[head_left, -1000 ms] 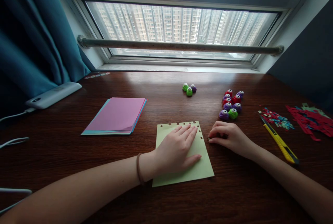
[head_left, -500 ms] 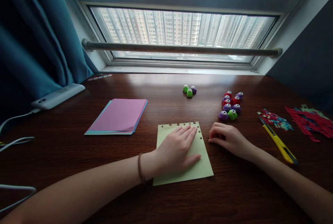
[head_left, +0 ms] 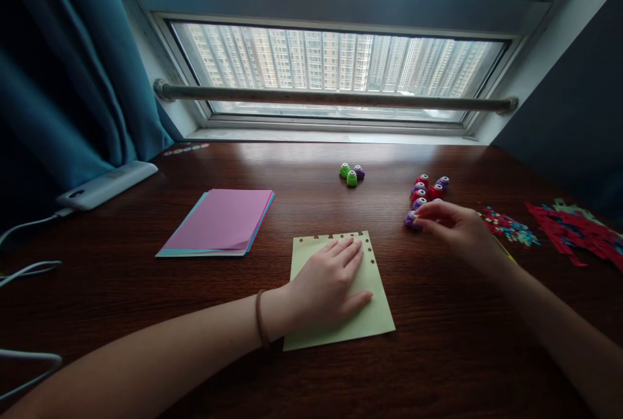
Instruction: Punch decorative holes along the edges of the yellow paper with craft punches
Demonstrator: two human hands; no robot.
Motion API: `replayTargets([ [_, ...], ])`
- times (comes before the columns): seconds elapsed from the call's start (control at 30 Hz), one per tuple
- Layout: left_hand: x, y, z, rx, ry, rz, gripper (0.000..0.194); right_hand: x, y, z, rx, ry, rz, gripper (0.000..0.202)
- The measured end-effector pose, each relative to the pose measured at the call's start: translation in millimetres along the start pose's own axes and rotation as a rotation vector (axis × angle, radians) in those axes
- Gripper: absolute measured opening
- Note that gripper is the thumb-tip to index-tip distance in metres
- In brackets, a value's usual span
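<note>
My left hand (head_left: 326, 286) lies flat on a light green paper sheet (head_left: 374, 318) with small star holes punched along its top and right edges. My right hand (head_left: 457, 227) is off to the right of the sheet, at the near end of a cluster of small red and purple craft punches (head_left: 428, 189). Its fingertips touch a purple punch (head_left: 410, 218). The curled fingers cover the spot beside it, so I cannot tell whether they hold a punch.
A stack of pink and blue paper (head_left: 221, 221) lies to the left. Three small punches (head_left: 351, 174) sit mid-table. Paper scraps (head_left: 509, 226) and red cuttings (head_left: 579, 231) lie at the right. A white device (head_left: 104, 184) and cables (head_left: 24, 270) are at the left.
My right hand left the sheet's right edge and moved up and right to the punch cluster, now covering the green punch and most of the yellow knife. My left hand stayed on the sheet.
</note>
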State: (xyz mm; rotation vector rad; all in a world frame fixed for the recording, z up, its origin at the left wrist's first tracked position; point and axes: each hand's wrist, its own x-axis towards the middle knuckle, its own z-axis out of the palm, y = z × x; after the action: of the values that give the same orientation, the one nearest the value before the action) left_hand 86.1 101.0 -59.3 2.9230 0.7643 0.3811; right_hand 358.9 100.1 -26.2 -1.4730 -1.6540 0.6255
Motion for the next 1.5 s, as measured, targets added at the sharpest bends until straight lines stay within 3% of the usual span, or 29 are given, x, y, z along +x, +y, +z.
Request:
replayTargets([
  [0.13,0.0,0.2,-1.2,-0.002,-0.001,0.002,0.062,7.6,3.7,-42.3,-0.39,0.383,-0.036,0.013],
  [0.23,0.4,0.1,-0.7,0.001,0.003,0.004,0.061,8.0,9.9,-74.1,-0.721,0.537,-0.033,0.012],
  [0.33,0.6,0.0,0.0,0.013,0.0,0.007,0.061,5.3,17.4,-99.1,-0.873,0.575,0.028,0.012],
  [0.53,1.7,1.0,-1.1,0.032,-0.008,0.003,0.061,0.2,38.3,-128.1,-0.926,0.544,0.172,0.01],
  [0.73,2.6,0.1,0.3,0.041,-0.005,0.002,0.059,-1.2,61.7,-143.2,-0.993,0.562,0.319,0.01],
  [0.87,2.8,-0.1,0.3,0.027,0.008,0.0,0.059,-0.7,60.3,-142.3,-0.987,0.588,0.283,0.01],
  [1.0,2.3,0.7,-1.2,0.007,0.029,0.01,0.057,2.3,45.2,-127.7,-0.874,0.578,0.126,0.012],
  [1.13,1.4,1.1,-1.6,0.002,0.036,0.007,0.058,7.4,23.0,-85.3,-0.55,0.542,0.058,0.013],
  [1.23,0.9,1.0,-0.7,0.011,0.03,0.003,0.059,15.5,5.3,-37.6,-0.299,0.246,0.003,0.02],
  [1.3,0.5,1.0,0.1,0.008,0.035,0.003,0.06,26.1,-5.6,-5.0,-0.322,0.058,-0.131,0.018],
  [1.37,0.1,1.1,0.7,0.001,0.045,0.005,0.06,42.0,-14.9,24.8,-0.379,-0.029,-0.202,0.019],
  [1.5,-0.6,1.3,1.2,-0.013,0.07,-0.001,0.058,85.1,-24.9,75.3,-0.593,0.032,0.003,0.031],
])
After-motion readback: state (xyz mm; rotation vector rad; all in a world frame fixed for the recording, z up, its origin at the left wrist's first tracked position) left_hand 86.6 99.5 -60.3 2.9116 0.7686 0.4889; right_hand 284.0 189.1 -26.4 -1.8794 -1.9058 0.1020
